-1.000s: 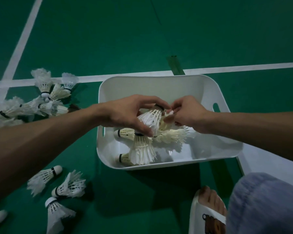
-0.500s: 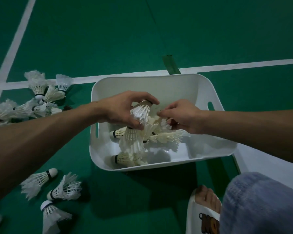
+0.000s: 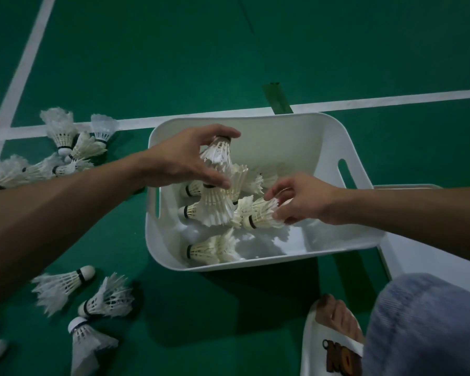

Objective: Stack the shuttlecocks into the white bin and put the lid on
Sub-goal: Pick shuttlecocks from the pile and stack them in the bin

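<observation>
The left grip (image 3: 185,161), at centre frame, is clamped round a nested column of shuttlecocks (image 3: 217,158) held cork-up over the white bin (image 3: 282,119); just right of it, the right grip (image 3: 301,199) is curled round a single shuttlecock (image 3: 261,215) low inside the bin. The column could lean and slide apart if the fingers slacken, and feathers could crush if the next one is pushed in crooked. Loose shuttlecocks (image 3: 106,297) lie on the green floor at the left, and what looks like the lid (image 3: 402,257) waits at the right.
</observation>
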Available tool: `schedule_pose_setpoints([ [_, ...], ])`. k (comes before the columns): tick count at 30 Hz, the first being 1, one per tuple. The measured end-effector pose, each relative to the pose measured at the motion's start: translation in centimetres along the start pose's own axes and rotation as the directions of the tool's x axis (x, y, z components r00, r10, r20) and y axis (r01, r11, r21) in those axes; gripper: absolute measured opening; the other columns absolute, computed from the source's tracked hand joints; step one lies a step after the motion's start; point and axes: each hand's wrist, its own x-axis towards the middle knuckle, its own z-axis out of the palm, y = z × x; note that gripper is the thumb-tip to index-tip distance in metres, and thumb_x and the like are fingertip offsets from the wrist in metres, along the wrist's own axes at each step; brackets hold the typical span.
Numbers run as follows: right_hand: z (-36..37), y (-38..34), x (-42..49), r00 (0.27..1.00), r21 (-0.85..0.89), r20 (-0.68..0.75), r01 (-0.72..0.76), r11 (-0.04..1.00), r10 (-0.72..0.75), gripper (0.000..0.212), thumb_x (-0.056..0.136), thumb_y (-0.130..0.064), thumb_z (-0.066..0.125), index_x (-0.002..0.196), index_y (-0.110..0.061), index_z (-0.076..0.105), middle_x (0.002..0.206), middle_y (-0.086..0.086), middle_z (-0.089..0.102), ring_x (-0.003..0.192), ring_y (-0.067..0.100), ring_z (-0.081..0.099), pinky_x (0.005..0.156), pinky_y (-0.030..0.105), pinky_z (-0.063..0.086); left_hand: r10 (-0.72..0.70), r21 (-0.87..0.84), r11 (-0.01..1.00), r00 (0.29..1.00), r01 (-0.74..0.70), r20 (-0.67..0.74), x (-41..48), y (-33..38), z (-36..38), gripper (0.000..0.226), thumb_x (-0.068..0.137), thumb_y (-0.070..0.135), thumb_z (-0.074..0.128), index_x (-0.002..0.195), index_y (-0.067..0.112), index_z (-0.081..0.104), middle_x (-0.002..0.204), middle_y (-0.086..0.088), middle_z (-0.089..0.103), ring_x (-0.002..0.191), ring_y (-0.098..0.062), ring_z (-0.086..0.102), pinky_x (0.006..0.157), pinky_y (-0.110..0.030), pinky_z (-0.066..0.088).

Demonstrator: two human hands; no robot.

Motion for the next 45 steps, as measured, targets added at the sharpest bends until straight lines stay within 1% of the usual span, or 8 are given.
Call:
schedule_pose_setpoints([
  [9, 2.0, 0.4, 0.0, 0.996, -0.117, 0.078, -0.025, 0.993, 0.034, 0.034, 0.075, 0.013, 0.070, 0.101, -0.007, 0.062, 0.093, 0.018, 0.062, 0.073, 0.027, 0.064, 0.066, 0.036, 0.061, -0.016, -0.026, 1.000, 1.000, 0.016, -0.007, -0.1, -0.2, -0.1, 0.094, 0.055, 0.034, 0.083, 0.139, 0.037, 0.042, 0.145, 0.012, 0.042, 0.127, 0.000, 0.029, 0.104, -0.026, 0.029],
  [20, 5.7, 1.7, 2.0, 0.990, -0.028, 0.083, -0.116, 0.993, 0.118, 0.041, 0.072, 0.023, 0.065, 0.078, -0.012, 0.045, 0.072, 0.009, 0.048, 0.061, 0.020, 0.053, 0.073, 0.045, 0.059, -0.017, -0.112, 0.994, 0.998, 0.011, -0.053, 0.3, -0.6, 0.0, 0.092, 0.056, 0.027, 0.084, 0.139, 0.034, 0.043, 0.143, 0.012, 0.043, 0.123, 0.001, 0.031, 0.077, 0.000, 0.032],
  [23, 6.9, 1.7, 2.5, 0.989, -0.008, 0.050, -0.136, 0.991, 0.136, 0.046, 0.069, 0.027, 0.060, 0.073, -0.014, 0.040, 0.071, 0.009, 0.044, 0.061, 0.020, 0.047, 0.070, 0.044, 0.056, -0.016, -0.119, 0.993, 0.998, 0.009, -0.061, 0.4, -0.7, 0.0, 0.094, 0.054, 0.031, 0.083, 0.139, 0.033, 0.043, 0.143, 0.011, 0.042, 0.123, 0.000, 0.031, 0.079, -0.001, 0.035],
  [26, 7.1, 1.5, 2.6, 0.989, 0.018, 0.028, -0.143, 0.990, 0.142, 0.047, 0.070, 0.028, 0.058, 0.070, -0.015, 0.038, 0.070, 0.009, 0.041, 0.059, 0.020, 0.045, 0.063, 0.039, 0.056, -0.010, -0.141, 0.990, 0.998, 0.000, -0.070, 0.5, -0.8, 0.2, 0.092, 0.056, 0.027, 0.083, 0.139, 0.031, 0.044, 0.139, 0.012, 0.043, 0.121, 0.001, 0.031, 0.067, 0.006, 0.037],
  [32, 6.6, 1.3, 2.4, 0.991, 0.043, 0.019, -0.136, 0.990, 0.135, 0.047, 0.072, 0.026, 0.060, 0.067, -0.014, 0.037, 0.067, 0.008, 0.040, 0.055, 0.019, 0.048, 0.058, 0.036, 0.058, -0.001, -0.119, 0.993, 0.997, -0.008, -0.076, 0.4, -1.3, 0.1, 0.090, 0.060, 0.025, 0.085, 0.139, 0.032, 0.043, 0.142, 0.010, 0.043, 0.122, 0.000, 0.032, 0.075, 0.002, 0.034],
  [40, 8.5, 1.7, 2.9, 0.993, -0.135, 0.036, -0.108, 0.985, 0.114, 0.043, 0.071, 0.021, 0.063, 0.067, -0.015, 0.041, 0.065, 0.006, 0.045, 0.061, 0.021, 0.051, 0.076, 0.046, 0.059, 0.009, -0.126, 0.992, 0.996, -0.020, -0.085, 0.5, -1.4, 0.4, 0.088, 0.062, 0.024, 0.086, 0.139, 0.030, 0.043, 0.139, 0.010, 0.045, 0.121, 0.000, 0.033, 0.071, 0.007, 0.034],
  [42, 8.5, 1.9, 2.7, 0.992, -0.229, 0.055, -0.099, 0.968, 0.114, 0.039, 0.071, 0.015, 0.068, 0.068, -0.016, 0.044, 0.067, 0.005, 0.048, 0.066, 0.022, 0.053, 0.079, 0.041, 0.059, 0.002, -0.153, 0.988, 0.996, -0.016, -0.092, 0.6, -1.4, 0.5, 0.087, 0.063, 0.022, 0.086, 0.139, 0.029, 0.043, 0.137, 0.011, 0.044, 0.121, -0.001, 0.033, 0.069, 0.007, 0.035],
  [45, 8.1, 1.3, 2.1, 0.990, -0.345, 0.099, -0.062, 0.936, 0.102, 0.038, 0.069, 0.005, 0.076, 0.072, -0.017, 0.046, 0.067, 0.001, 0.051, 0.060, 0.015, 0.050, 0.053, 0.018, 0.049, -0.016, -0.165, 0.986, 0.994, -0.002, -0.109, 0.8, -1.2, 0.8, 0.088, 0.062, 0.024, 0.085, 0.139, 0.028, 0.043, 0.139, 0.009, 0.044, 0.120, -0.001, 0.035, 0.083, -0.002, 0.036],
])
